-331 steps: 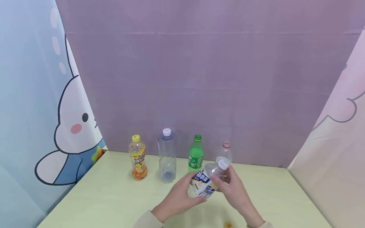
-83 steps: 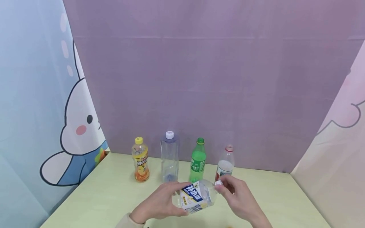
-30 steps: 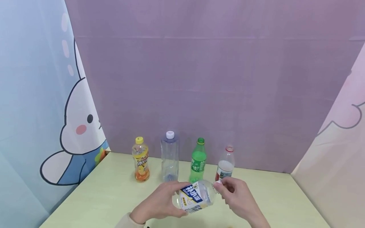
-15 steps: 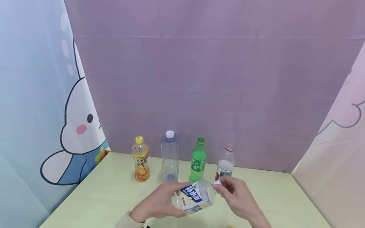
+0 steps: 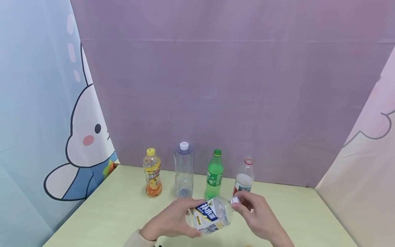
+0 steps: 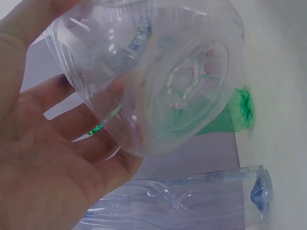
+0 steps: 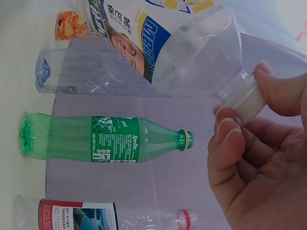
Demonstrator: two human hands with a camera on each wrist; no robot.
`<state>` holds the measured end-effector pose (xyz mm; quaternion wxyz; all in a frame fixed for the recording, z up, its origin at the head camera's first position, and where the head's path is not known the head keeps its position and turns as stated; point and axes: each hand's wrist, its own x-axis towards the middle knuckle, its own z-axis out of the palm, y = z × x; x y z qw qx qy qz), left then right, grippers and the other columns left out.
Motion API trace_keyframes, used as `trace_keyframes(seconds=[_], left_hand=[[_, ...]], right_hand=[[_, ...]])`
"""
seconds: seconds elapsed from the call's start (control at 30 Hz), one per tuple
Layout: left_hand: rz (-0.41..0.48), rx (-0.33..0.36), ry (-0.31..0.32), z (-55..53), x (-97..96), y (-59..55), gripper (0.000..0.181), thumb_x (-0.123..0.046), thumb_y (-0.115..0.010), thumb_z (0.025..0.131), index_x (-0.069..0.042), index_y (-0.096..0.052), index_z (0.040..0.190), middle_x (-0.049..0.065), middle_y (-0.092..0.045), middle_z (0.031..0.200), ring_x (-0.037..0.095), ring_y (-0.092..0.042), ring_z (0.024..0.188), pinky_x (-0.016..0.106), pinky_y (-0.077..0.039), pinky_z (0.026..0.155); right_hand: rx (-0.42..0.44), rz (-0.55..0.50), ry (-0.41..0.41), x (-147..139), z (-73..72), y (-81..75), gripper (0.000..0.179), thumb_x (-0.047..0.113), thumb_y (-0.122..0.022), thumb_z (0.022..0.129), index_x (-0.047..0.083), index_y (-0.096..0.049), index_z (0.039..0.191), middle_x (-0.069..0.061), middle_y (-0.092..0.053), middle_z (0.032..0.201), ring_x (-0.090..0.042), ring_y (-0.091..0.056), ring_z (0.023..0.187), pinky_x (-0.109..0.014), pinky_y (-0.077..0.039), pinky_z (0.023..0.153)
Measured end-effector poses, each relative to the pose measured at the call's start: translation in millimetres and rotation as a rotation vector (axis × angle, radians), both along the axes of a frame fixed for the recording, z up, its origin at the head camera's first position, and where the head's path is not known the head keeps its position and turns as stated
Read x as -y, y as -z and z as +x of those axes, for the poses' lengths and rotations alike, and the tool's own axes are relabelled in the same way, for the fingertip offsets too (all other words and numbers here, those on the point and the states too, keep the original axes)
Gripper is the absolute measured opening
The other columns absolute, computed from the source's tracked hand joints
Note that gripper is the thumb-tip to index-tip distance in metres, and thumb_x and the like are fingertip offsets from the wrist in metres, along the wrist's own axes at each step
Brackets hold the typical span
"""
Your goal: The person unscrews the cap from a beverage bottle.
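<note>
A clear plastic bottle (image 5: 223,211) with a white, blue and yellow label lies tilted nearly sideways above the table, its neck toward the right. My left hand (image 5: 174,219) grips it round the base end, thumb below and fingers above. In the left wrist view the transparent bottle base (image 6: 192,86) faces the camera, with the palm beside it. My right hand (image 5: 257,216) pinches the white cap (image 5: 235,200) between thumb and fingers. The cap (image 7: 247,100) sits at the bottle's neck in the right wrist view; whether it is threaded on I cannot tell.
Along the back of the pale table (image 5: 102,212) stand a yellow-capped bottle (image 5: 152,176), a tall clear bottle with white cap (image 5: 184,171), a capless green Sprite bottle (image 5: 214,175) and a capless red-ringed bottle (image 5: 244,178). A purple cloth (image 5: 216,85) hangs behind.
Earlier the labelled bottle was held more upright, with the right hand near its neck; it then tipped sideways. Over the last second the right fingers shift slightly about the white cap.
</note>
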<state>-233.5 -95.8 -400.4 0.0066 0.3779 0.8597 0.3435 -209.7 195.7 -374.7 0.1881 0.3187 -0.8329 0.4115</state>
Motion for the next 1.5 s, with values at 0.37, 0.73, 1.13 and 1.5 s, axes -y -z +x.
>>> trace_keyframes(seconds=[0.37, 0.73, 1.13, 1.5], left_hand=[[0.018, 0.092, 0.049, -1.8, 1.4, 1.1, 0.077, -0.039, -0.088, 0.077, -0.02, -0.058, 0.145, -0.019, -0.064, 0.116, 0.001, -0.055, 0.096, 0.022, -0.048, 0.081], [0.014, 0.049, 0.029, -1.7, 1.0, 1.8, 0.075, -0.037, -0.088, 0.076, -0.022, -0.058, 0.143, -0.019, -0.064, 0.116, 0.0, -0.056, 0.097, 0.024, -0.049, 0.084], [-0.045, -0.154, -0.06, 1.5, -3.7, 1.0, 0.073, -0.029, -0.091, 0.072, -0.025, -0.061, 0.138, -0.017, -0.064, 0.112, 0.001, -0.056, 0.098, 0.027, -0.05, 0.085], [-0.047, -0.199, -0.058, 1.7, -0.6, 0.7, 0.075, -0.03, -0.091, 0.071, -0.021, -0.06, 0.14, -0.015, -0.065, 0.114, 0.002, -0.056, 0.1, 0.029, -0.05, 0.087]], right_hand=[[-0.141, 0.006, -0.113, -6, -3.7, 1.2, 0.024, 0.0, -0.073, 0.089, 0.016, -0.066, 0.105, 0.012, -0.058, 0.083, -0.002, -0.054, 0.072, -0.022, -0.048, 0.06], [0.102, 0.019, 0.01, -3, 2.9, -7.5, 0.011, 0.014, -0.069, 0.096, 0.013, -0.068, 0.107, 0.01, -0.06, 0.081, -0.004, -0.054, 0.071, -0.025, -0.05, 0.057], [0.493, -0.053, 0.358, 17, 4.4, -9.5, 0.031, 0.037, -0.069, 0.096, 0.006, -0.07, 0.095, -0.003, -0.056, 0.064, -0.018, -0.051, 0.052, -0.031, -0.048, 0.044], [0.301, -0.071, 0.305, 20, 5.9, -7.8, 0.012, 0.024, -0.07, 0.097, 0.014, -0.07, 0.09, 0.007, -0.054, 0.068, -0.008, -0.051, 0.062, -0.025, -0.043, 0.058]])
